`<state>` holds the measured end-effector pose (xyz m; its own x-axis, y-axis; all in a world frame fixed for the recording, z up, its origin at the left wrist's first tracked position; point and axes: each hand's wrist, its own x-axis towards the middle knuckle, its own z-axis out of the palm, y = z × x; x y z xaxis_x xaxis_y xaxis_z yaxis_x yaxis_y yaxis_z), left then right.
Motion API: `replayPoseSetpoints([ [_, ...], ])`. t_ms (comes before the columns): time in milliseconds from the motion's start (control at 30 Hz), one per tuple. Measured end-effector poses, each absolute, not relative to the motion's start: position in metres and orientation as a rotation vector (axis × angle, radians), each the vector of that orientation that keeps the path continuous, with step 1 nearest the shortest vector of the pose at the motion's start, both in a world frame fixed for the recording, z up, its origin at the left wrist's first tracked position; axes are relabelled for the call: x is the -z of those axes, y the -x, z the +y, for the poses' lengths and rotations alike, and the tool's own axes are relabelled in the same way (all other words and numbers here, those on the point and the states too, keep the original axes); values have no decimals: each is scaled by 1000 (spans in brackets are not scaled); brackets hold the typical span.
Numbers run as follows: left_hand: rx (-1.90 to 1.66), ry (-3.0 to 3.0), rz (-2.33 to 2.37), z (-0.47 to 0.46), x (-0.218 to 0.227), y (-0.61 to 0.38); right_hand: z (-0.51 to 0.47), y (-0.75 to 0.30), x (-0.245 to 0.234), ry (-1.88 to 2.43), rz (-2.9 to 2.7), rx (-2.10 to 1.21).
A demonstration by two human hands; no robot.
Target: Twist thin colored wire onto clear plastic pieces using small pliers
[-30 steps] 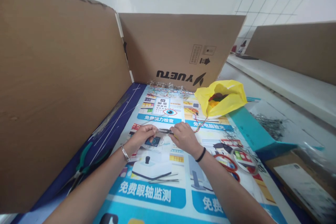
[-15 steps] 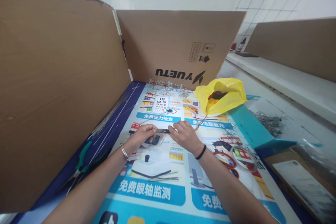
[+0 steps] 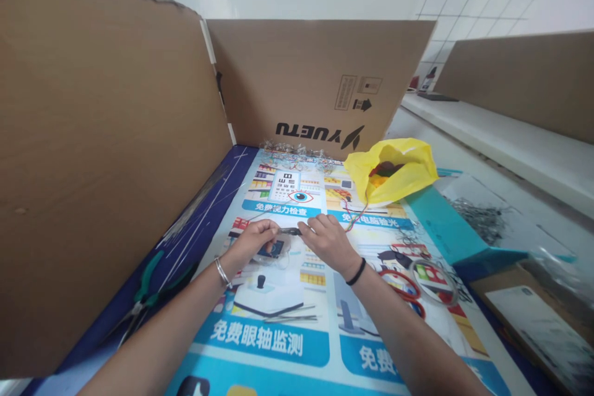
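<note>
My left hand [image 3: 260, 237] pinches one end of a short, thin dark piece [image 3: 288, 231], perhaps twisted wire; its exact kind is too small to tell. My right hand [image 3: 323, 241] closes its fingers round the other end. The piece lies level between the two hands, just above the printed mat. Below it is a faint loop of fine clear or silvery strand [image 3: 281, 258]. From the yellow bag [image 3: 413, 164], coloured threads [image 3: 356, 218] hang down behind my right hand.
Green-handled pliers [image 3: 147, 297] lie at left beside pale thin rods [image 3: 185, 213]. Red rings [image 3: 401, 284] and a silvery wire coil [image 3: 434, 281] rest at right. Cardboard panels [image 3: 297, 68] stand behind and left. A teal box [image 3: 445, 229] and a parcel [image 3: 533, 315] sit at right.
Both hands keep their hold on the dark piece, almost still. The whole view has shifted very slightly.
</note>
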<state>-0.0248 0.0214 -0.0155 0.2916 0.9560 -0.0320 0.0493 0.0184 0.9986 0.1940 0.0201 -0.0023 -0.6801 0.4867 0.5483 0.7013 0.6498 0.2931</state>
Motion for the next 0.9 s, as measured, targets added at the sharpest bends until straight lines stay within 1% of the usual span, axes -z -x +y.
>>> replayPoseSetpoints([
  [600, -1017, -1390, 1053, 16, 12, 19, 22, -192, 0, 978, -2433, 544],
  [900, -1011, -1336, 1023, 17, 14, 19, 25, -193, 4, 988, -2473, 538],
])
